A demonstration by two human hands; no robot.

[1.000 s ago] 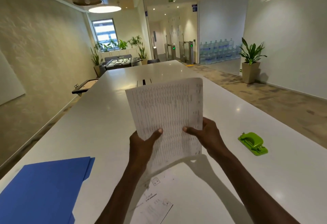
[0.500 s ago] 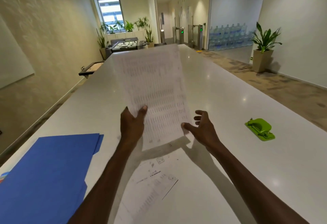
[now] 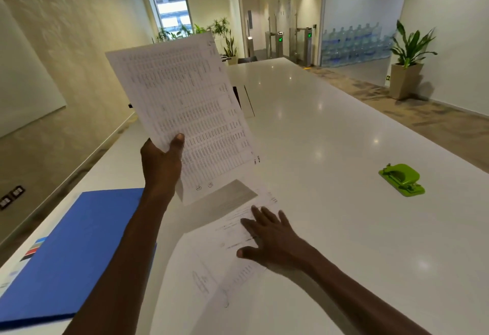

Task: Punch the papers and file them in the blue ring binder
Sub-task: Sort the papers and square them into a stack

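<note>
Beside flat right hand [image 3: 275, 236], green punch [image 3: 401, 179]; left hand [image 3: 161, 165] gripping raised papers [image 3: 185, 107].

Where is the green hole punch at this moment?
In the head view the green hole punch sits on the white table at the right, untouched, well to the right of the right hand and its papers.

The left hand [image 3: 161, 162] is raised on an outstretched forearm, thumb pressed over the front of a printed sheet [image 3: 185, 112] and fingers curled behind it (they are hidden), while the right hand [image 3: 270, 236] reaches forward low, palm down, its fingers [image 3: 258, 214] straight and spread, thumb out to the left.
</note>
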